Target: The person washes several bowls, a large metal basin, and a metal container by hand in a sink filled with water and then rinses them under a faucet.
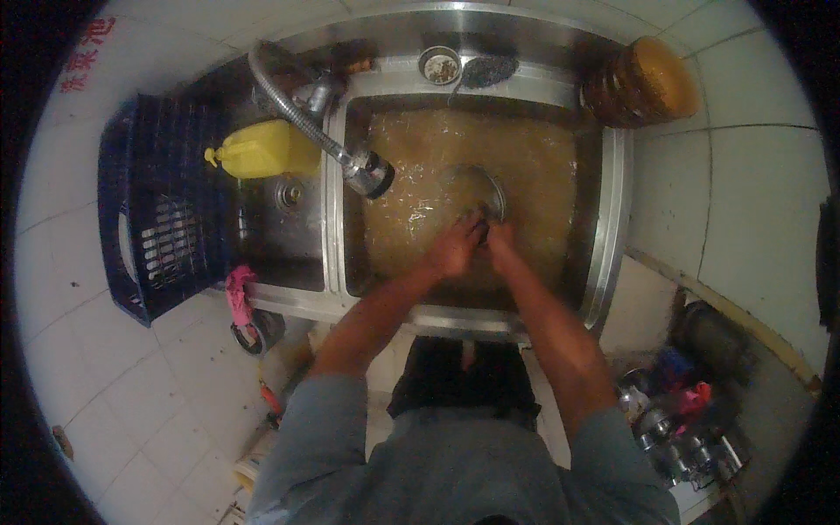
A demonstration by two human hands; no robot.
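Note:
Before me is a stainless steel sink (333, 216) with a wide basin full of murky brown water (426, 144). A round dish (500, 190), seemingly metal, sits tilted and partly under the water, its curved rim showing. My right hand (501, 241) grips the near edge of this dish. Close beside it, my left hand (457, 246) has its fingers bent at the dish. Something dark shows between the two hands, too blurred to name. Whether my left hand holds it cannot be seen.
A flexible metal faucet (298, 115) arches over the basin's left side. Left stand a yellow jug (262, 149) and a dark blue plastic crate (170, 210). Stacked brown bowls (646, 85), a small round tin (440, 67) and a dark scrubbing pad (489, 70) rest along the back ledge.

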